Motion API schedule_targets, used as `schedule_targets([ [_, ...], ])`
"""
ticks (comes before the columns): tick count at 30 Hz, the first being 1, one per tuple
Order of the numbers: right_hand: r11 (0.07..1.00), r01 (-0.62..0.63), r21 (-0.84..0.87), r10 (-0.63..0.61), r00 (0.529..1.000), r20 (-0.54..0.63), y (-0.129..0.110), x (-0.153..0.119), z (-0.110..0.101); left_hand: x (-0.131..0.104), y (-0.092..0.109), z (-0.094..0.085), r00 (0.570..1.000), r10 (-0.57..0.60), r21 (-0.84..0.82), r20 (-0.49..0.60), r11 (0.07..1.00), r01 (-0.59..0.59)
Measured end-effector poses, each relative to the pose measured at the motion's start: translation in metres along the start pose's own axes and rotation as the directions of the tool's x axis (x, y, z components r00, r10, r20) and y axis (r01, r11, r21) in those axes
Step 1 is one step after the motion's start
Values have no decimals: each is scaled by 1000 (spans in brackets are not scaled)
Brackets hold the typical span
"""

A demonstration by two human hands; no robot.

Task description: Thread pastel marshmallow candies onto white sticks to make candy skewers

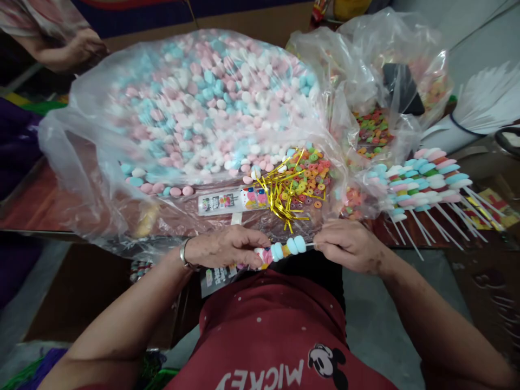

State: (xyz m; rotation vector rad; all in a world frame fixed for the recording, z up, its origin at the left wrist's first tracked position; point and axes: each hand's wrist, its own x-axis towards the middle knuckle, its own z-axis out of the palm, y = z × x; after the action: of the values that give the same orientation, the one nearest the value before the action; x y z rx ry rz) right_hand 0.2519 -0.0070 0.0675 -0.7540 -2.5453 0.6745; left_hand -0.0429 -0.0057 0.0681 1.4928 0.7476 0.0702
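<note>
A candy skewer with pale blue marshmallows and a yellowish piece on a white stick lies level in front of my body. The fingers of my right hand pinch the bare end of its stick. At the skewer's other end, my left hand has thumb and fingers closed on a printed plastic bag. That end of the skewer is in or behind the bag; I cannot tell which. Just beyond my hands are gold twist ties, gummy rings and a flat stack of printed bags.
A large clear bag of pink, white and blue marshmallows spreads over the table. Finished skewers are piled at the right, near bundled white sticks. A dark flat object rests on candy bags. Another person's hand shows upper left.
</note>
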Motion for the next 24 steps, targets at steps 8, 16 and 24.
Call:
schedule_targets([
  [8,957,-250,144,261,964,-59,-6,-6,4,2,2,-2,997,29,90,66,995,-35],
  [16,793,-521,317,467,853,232,-15,-7,13,11,10,3,995,104,438,-5,894,-92],
  [24,871,-349,346,390,919,-54,-31,-8,39,3,15,6,915,389,709,-105,675,-205],
])
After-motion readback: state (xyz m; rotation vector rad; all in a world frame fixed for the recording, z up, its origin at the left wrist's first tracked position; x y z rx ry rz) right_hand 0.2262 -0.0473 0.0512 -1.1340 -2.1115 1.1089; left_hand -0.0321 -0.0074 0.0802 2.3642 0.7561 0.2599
